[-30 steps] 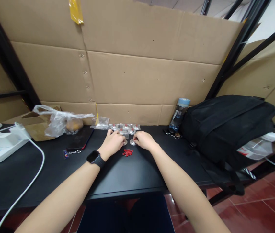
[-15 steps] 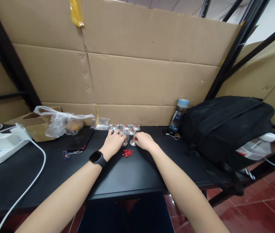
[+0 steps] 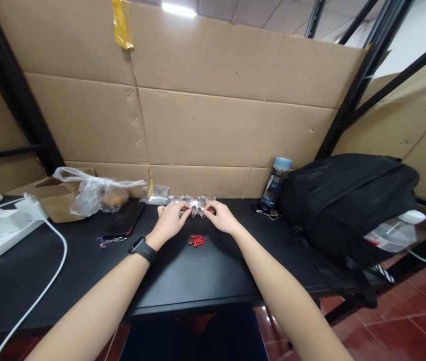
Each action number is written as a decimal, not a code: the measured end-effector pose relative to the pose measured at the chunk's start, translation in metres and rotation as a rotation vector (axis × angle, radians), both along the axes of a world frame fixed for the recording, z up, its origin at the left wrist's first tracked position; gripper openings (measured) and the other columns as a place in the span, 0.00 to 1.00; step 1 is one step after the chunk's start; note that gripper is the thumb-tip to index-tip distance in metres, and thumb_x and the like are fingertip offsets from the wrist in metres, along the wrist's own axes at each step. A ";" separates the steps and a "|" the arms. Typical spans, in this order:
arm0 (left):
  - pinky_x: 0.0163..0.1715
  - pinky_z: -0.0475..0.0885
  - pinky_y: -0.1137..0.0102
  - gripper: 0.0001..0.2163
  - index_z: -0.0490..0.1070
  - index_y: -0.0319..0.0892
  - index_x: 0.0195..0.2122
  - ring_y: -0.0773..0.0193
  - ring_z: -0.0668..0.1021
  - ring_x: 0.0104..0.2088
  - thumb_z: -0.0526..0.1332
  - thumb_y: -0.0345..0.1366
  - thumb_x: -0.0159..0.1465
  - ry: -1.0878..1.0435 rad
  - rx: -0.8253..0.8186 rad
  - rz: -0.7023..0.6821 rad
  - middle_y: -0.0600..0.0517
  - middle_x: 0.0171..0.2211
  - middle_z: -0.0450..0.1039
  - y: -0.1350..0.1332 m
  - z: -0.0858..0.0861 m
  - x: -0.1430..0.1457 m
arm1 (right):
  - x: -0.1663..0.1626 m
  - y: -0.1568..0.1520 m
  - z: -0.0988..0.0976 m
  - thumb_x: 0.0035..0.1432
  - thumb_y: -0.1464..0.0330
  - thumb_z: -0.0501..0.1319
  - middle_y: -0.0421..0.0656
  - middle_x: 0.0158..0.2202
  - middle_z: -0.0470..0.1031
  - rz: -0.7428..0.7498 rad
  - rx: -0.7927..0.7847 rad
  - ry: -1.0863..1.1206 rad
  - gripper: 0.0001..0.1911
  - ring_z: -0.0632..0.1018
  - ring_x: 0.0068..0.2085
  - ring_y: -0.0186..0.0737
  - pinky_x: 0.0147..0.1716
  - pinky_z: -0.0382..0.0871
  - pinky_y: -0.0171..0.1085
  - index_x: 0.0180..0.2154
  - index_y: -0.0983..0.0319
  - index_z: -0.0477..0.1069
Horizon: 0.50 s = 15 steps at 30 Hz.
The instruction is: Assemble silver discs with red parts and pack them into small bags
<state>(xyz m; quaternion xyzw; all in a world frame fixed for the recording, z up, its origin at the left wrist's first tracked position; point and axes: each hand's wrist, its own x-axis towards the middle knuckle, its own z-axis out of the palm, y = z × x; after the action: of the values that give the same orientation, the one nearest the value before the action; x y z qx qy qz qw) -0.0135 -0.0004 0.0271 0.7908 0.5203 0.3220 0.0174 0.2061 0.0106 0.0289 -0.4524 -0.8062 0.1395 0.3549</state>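
Observation:
My left hand (image 3: 169, 224) and my right hand (image 3: 221, 217) meet at the back of a black table (image 3: 197, 271), fingertips pinched together on small clear pieces with red parts (image 3: 194, 210). More of these clear pieces lie in a row (image 3: 192, 201) against the cardboard wall just behind my hands. A small heap of red bits (image 3: 196, 240) lies on the table just in front of my hands. My left wrist wears a black watch (image 3: 141, 248).
A black backpack (image 3: 348, 200) fills the right side, with a blue-capped bottle (image 3: 277, 183) and keys (image 3: 267, 213) beside it. At left lie a dark phone (image 3: 124, 220), a keychain (image 3: 107, 241), a plastic bag (image 3: 96, 190), a cardboard box (image 3: 52, 198) and a white cable (image 3: 52, 260).
Both hands have moved a little farther back toward the row of clear pieces and lifted the pieces off the table. The camera tilted up slightly.

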 end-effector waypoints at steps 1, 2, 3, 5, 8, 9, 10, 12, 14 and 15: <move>0.46 0.62 0.61 0.10 0.75 0.48 0.42 0.54 0.78 0.46 0.55 0.42 0.69 -0.046 -0.014 -0.001 0.50 0.41 0.81 0.000 0.002 0.000 | -0.002 0.000 0.000 0.62 0.69 0.59 0.42 0.36 0.77 0.000 -0.002 0.057 0.05 0.75 0.36 0.35 0.40 0.67 0.33 0.34 0.62 0.72; 0.46 0.62 0.61 0.10 0.75 0.48 0.42 0.55 0.79 0.45 0.56 0.43 0.69 -0.086 -0.029 -0.003 0.51 0.41 0.81 -0.001 0.003 0.000 | -0.004 0.000 0.001 0.61 0.68 0.59 0.43 0.37 0.78 0.001 -0.009 0.109 0.06 0.76 0.36 0.36 0.41 0.68 0.34 0.34 0.62 0.72; 0.47 0.63 0.61 0.11 0.76 0.48 0.43 0.55 0.79 0.44 0.56 0.43 0.69 -0.119 -0.042 -0.007 0.51 0.41 0.81 -0.002 0.005 0.001 | -0.005 0.000 0.000 0.61 0.67 0.59 0.43 0.37 0.78 0.007 -0.024 0.157 0.06 0.77 0.38 0.36 0.42 0.69 0.35 0.34 0.62 0.72; 0.48 0.64 0.61 0.11 0.76 0.48 0.43 0.57 0.80 0.42 0.57 0.44 0.68 -0.170 -0.059 -0.015 0.53 0.41 0.81 -0.004 0.007 0.002 | -0.009 0.000 -0.001 0.61 0.65 0.59 0.43 0.38 0.78 0.033 -0.079 0.250 0.06 0.78 0.39 0.37 0.44 0.70 0.36 0.34 0.62 0.72; 0.48 0.66 0.62 0.11 0.76 0.48 0.43 0.58 0.81 0.42 0.58 0.44 0.68 -0.223 -0.077 -0.028 0.54 0.41 0.82 -0.005 0.007 0.005 | -0.012 0.000 -0.005 0.61 0.62 0.61 0.44 0.37 0.79 0.077 -0.220 0.385 0.08 0.80 0.38 0.39 0.38 0.73 0.36 0.36 0.61 0.70; 0.48 0.67 0.63 0.10 0.77 0.48 0.42 0.58 0.81 0.42 0.58 0.44 0.67 -0.240 -0.081 -0.034 0.54 0.40 0.82 -0.005 0.006 0.006 | -0.013 -0.001 -0.006 0.61 0.61 0.61 0.44 0.37 0.79 0.094 -0.268 0.426 0.09 0.80 0.38 0.39 0.35 0.73 0.35 0.37 0.61 0.70; 0.47 0.67 0.64 0.10 0.77 0.48 0.42 0.59 0.81 0.42 0.59 0.44 0.67 -0.256 -0.085 -0.042 0.54 0.40 0.82 -0.005 0.006 0.006 | -0.015 -0.001 -0.007 0.60 0.60 0.62 0.45 0.38 0.79 0.110 -0.307 0.464 0.10 0.81 0.38 0.40 0.32 0.72 0.34 0.37 0.61 0.70; 0.46 0.69 0.65 0.10 0.77 0.48 0.42 0.59 0.81 0.42 0.59 0.44 0.66 -0.283 -0.089 -0.064 0.54 0.39 0.82 -0.005 0.004 0.006 | -0.017 -0.003 -0.008 0.59 0.59 0.63 0.45 0.41 0.78 0.149 -0.359 0.539 0.11 0.82 0.38 0.39 0.30 0.72 0.32 0.36 0.61 0.69; 0.46 0.69 0.66 0.10 0.77 0.49 0.42 0.59 0.82 0.42 0.60 0.44 0.66 -0.303 -0.090 -0.083 0.54 0.38 0.82 -0.005 0.003 0.006 | -0.020 -0.006 -0.008 0.58 0.59 0.65 0.45 0.43 0.77 0.186 -0.405 0.614 0.13 0.82 0.38 0.38 0.32 0.74 0.32 0.36 0.61 0.68; 0.46 0.69 0.66 0.09 0.77 0.49 0.41 0.59 0.82 0.42 0.60 0.44 0.66 -0.311 -0.091 -0.089 0.54 0.38 0.83 -0.005 0.002 0.006 | -0.021 -0.007 -0.007 0.58 0.59 0.66 0.44 0.43 0.77 0.202 -0.435 0.651 0.14 0.82 0.38 0.37 0.33 0.75 0.33 0.36 0.61 0.68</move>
<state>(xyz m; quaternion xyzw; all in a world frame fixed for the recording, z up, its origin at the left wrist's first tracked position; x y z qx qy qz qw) -0.0075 -0.0050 0.0294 0.7520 0.4897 0.4156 0.1480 0.1847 0.0032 0.0217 -0.3676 -0.6436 0.4770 0.4722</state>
